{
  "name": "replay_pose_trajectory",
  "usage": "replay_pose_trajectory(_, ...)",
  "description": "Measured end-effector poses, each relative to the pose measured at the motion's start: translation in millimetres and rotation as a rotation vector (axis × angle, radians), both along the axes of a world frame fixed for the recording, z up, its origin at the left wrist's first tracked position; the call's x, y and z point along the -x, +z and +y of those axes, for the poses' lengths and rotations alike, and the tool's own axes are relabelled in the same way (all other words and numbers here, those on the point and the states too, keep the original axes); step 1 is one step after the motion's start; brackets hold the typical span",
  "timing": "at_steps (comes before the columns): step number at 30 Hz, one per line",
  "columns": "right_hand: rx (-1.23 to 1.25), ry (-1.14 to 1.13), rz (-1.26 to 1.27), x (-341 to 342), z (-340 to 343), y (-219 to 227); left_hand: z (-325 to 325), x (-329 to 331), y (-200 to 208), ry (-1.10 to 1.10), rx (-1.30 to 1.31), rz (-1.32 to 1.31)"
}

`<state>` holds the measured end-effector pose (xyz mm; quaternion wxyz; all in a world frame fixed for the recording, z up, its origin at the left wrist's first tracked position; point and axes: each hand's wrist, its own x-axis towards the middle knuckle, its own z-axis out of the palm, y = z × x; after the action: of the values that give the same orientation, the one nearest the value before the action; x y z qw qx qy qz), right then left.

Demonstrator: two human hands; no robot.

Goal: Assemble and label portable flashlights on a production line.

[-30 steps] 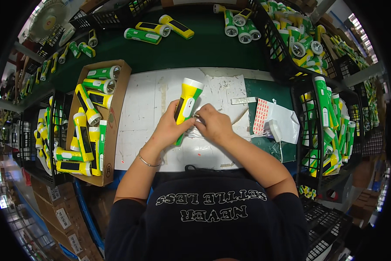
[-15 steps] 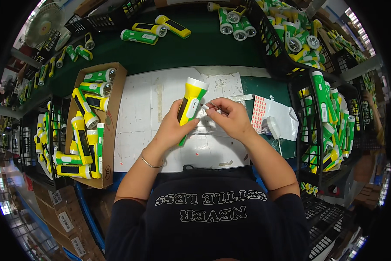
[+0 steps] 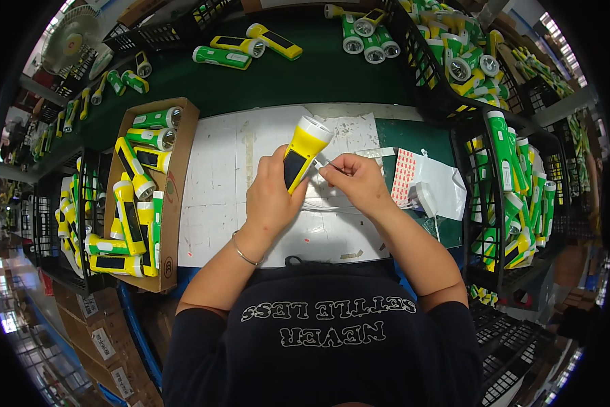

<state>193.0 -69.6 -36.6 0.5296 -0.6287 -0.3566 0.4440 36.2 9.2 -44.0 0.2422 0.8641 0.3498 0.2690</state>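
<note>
My left hand (image 3: 270, 192) is wrapped round a yellow flashlight (image 3: 306, 145) with a white head and a dark panel along its body. The flashlight tilts, its head up and to the right, above a white work surface (image 3: 217, 166). Close to its right side, the fingertips of my right hand (image 3: 361, 182) are pinched on a small white cable plug (image 3: 318, 165). Whether the plug sits in the flashlight cannot be made out. A thin white cable (image 3: 332, 207) lies on the surface below my hands.
Left stands a cardboard box (image 3: 182, 183) of yellow and green flashlights; a black crate (image 3: 493, 224) of them stands right. A white adapter (image 3: 426, 199) lies on a white bag (image 3: 446, 182). More flashlights (image 3: 221, 57) lie on the green belt (image 3: 305, 81) behind.
The flashlight has rolled in my left hand, its dark panel now facing up more, and its head has moved slightly right. Flashlights on the back left have shifted a little right.
</note>
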Motion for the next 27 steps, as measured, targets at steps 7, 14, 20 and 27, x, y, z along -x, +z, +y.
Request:
replay_pose_trajectory(7,0.076,0.097,-0.031,-13.1,2.3,0.9,1.9,2.8,-5.4,-0.069,0.085,-0.028)
replay_pose_trajectory(14,0.126,0.111,-0.001,-16.7,4.6,1.4,1.1,1.5,-8.3,-0.082,0.107,-0.057)
replay_pose_trajectory(20,0.106,0.043,0.074,-8.5,6.1,-4.6,-3.5,2.2,-2.2,-0.025,0.099,0.037)
replay_pose_trajectory(27,0.095,0.209,-0.308,0.6,-11.9,-7.7,46.6,21.7,-31.7,0.084,0.583,-0.325)
